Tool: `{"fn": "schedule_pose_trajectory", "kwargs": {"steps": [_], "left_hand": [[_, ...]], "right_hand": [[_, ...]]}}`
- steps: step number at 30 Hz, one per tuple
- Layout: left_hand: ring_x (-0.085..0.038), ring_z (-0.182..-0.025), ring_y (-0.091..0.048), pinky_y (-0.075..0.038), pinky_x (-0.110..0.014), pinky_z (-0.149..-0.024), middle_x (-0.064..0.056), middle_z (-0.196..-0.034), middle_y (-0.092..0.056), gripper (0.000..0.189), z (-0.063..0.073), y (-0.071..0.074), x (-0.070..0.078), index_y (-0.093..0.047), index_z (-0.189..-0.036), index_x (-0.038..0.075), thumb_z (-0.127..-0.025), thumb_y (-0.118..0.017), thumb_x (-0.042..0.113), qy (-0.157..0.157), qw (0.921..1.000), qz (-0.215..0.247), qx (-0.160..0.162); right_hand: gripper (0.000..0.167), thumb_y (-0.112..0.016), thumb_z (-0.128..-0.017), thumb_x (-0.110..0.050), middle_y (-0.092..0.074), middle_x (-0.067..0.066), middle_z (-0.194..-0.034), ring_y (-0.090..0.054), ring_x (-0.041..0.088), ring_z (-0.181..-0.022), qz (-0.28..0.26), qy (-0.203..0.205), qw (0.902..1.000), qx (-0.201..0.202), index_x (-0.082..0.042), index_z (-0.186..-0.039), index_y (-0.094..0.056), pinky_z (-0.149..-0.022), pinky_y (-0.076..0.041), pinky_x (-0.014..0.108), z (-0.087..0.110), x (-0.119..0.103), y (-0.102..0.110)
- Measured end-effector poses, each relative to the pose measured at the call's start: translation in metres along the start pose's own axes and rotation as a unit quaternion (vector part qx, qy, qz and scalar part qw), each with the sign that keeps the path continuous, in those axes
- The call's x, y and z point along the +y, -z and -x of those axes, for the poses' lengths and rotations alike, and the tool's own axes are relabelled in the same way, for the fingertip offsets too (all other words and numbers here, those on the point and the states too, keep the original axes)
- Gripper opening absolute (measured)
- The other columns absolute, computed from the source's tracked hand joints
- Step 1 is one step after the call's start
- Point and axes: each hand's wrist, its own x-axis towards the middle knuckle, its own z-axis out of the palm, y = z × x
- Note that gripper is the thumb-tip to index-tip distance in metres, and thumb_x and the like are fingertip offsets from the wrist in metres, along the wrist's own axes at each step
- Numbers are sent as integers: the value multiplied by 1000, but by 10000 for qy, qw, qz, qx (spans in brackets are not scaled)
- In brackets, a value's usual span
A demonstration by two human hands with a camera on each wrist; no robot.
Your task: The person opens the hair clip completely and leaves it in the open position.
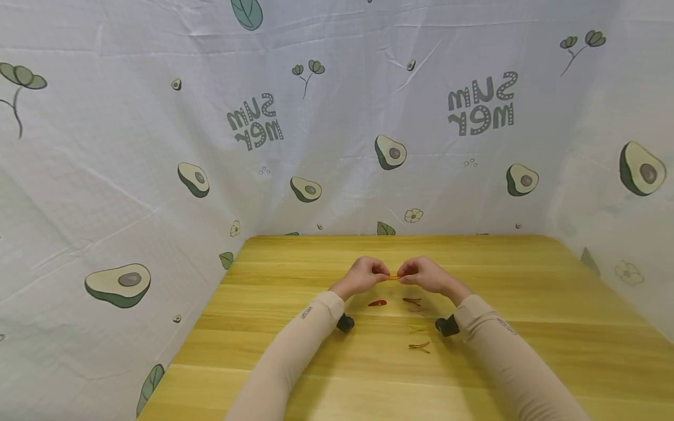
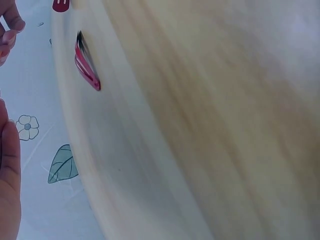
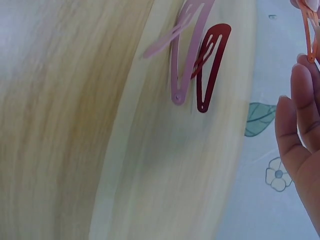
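Note:
An orange snap hair clip (image 1: pixel 394 278) is stretched between my two hands above the table. My left hand (image 1: pixel 364 275) pinches its left end, and my right hand (image 1: pixel 427 275) pinches the right end. The right wrist view shows the orange clip upright at the fingertips of my right hand (image 3: pixel 306 155). Only part of my left hand (image 2: pixel 9 190) enters the left wrist view. Below the hands lie a closed red hair clip (image 1: pixel 377 303) and a dark red one (image 3: pixel 202 102), sprung open, beside an opened pink clip (image 3: pixel 177 92).
Nearer the front of the wooden table (image 1: pixel 358 386) are a yellow clip (image 1: pixel 418 328) and a brownish clip (image 1: pixel 419 346), both spread open. A white cloth (image 1: pixel 337 117) printed with avocados hangs behind the table and along its sides.

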Motion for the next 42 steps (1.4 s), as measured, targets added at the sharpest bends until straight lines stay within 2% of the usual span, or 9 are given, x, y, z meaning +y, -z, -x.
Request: {"fn": "schedule_pose_trajectory", "kwargs": {"steps": [9, 20, 24, 30, 36, 42], "left_hand": [[-5, -74, -58, -49, -19, -65, -2, -90, -72, 8, -5, -5, 6, -75, -95, 8, -96, -67, 10, -34, 9999, -125, 80], [-4, -70, -56, -48, -17, -63, -2, -87, -72, 8, -9, -13, 8, -76, -92, 7, -95, -68, 9, -92, 9997, -100, 188], [-5, -71, -58, -49, -17, -64, -2, -87, -73, 9, -10, -16, 9, -76, -92, 7, -95, -68, 8, -141, 9996, -168, 160], [-3, -73, -59, -50, -17, -65, -3, -88, -74, 9, -13, -22, 10, -76, -91, 5, -94, -69, 7, -313, 9990, -302, 101], [-4, -71, -58, -49, -17, -64, 0, -83, -72, 7, -14, -28, 10, -76, -88, 6, -93, -70, 7, -156, 9993, -320, 89], [-4, -72, -57, -49, -17, -64, 2, -81, -70, 7, -14, -33, 12, -75, -85, 6, -91, -72, 5, 24, 9989, -467, -80]], "right_hand": [[15, -64, -96, -3, -70, 18, -100, -63, 15, -88, 0, -144, 9997, 174, 7, -105, -68, -84, -56, 46, 3, 4, 6], [18, -65, -95, -3, -69, 19, -100, -62, 18, -88, -55, -224, 9994, 243, 10, -106, -66, -81, -55, 43, 8, 6, 8], [16, -68, -93, -4, -70, 17, -98, -62, 19, -87, 127, -347, 9988, 314, 8, -104, -68, -79, -54, 37, 8, 8, 9], [16, -69, -93, -5, -71, 17, -97, -63, 21, -88, 258, -525, 9977, 330, 8, -103, -69, -79, -53, 37, 10, 13, 9], [15, -68, -92, -3, -72, 16, -96, -63, 19, -86, 419, -599, 9969, 296, 8, -102, -70, -77, -52, 33, 12, 19, 7], [12, -68, -92, -3, -71, 16, -94, -61, 19, -84, 386, -649, 9969, 227, 7, -99, -70, -74, -50, 31, 15, 21, 6]]}}
